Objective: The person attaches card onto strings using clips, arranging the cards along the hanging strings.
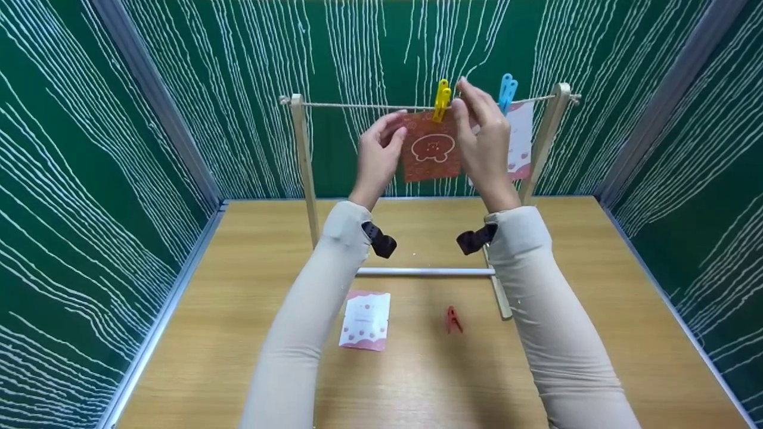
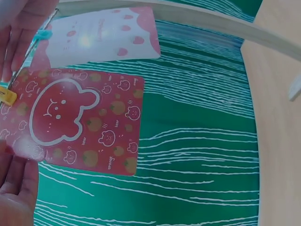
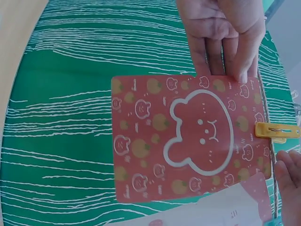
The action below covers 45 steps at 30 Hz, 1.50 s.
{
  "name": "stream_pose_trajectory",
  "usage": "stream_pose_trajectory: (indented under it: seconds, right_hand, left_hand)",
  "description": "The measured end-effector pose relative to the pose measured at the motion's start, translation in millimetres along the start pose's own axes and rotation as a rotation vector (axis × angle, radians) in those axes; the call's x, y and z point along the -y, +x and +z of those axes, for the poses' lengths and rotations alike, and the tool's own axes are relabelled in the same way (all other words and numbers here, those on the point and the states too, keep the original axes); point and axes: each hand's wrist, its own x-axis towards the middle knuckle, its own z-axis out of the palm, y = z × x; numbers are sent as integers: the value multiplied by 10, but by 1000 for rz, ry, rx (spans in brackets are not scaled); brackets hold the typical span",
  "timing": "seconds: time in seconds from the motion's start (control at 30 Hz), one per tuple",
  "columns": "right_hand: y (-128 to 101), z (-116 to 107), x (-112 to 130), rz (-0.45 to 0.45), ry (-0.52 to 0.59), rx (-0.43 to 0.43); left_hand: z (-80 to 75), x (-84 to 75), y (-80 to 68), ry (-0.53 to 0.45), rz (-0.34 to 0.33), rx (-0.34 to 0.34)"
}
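I am pinching the red bear card (image 1: 430, 149) by its edge with my left hand (image 1: 378, 156), while my right hand (image 1: 484, 140) is touching the yellow peg (image 1: 441, 99) with relaxed fingers.

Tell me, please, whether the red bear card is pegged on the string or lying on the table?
Pegged on the string: the red bear card hangs from the string under the yellow peg, above the table.

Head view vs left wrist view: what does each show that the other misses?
Head only: the blue peg on the string, the loose red peg and spare pink-white card on the table, and the right hand.
Left wrist only: the small bear and orange print across the red card.
Both: red card, yellow peg, hung white card, left hand.
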Motion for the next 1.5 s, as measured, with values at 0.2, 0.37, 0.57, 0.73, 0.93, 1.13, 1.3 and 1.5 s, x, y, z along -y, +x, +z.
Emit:
stream_pose_trajectory:
  seconds: [0.2,0.37,0.57,0.73,0.93,1.13,1.3,1.5]
  right_hand:
    - [-94,-50,-50,18,37,-7]
    - [-218,-107,-148,51,48,23]
    - [-445,-170,-285,79,79,63]
    - [-620,-210,-390,81,52,58]
    - [-808,-233,-485,132,6,74]
    - [-1013,-296,-390,256,35,185]
    - [-1209,-320,-576,365,92,279]
    - [-1459,-339,-823,461,99,363]
  left_hand:
    - [-110,67,-66,10,-8,7]
    - [-218,188,-170,174,59,48]
    - [-352,444,-350,260,81,75]
    - [-474,666,-505,269,35,77]
    - [-623,894,-668,282,-19,53]
    - [-756,1130,-847,312,-108,32]
    - [-860,1299,-993,325,-150,33]
    - [-964,1488,-1170,329,-218,67]
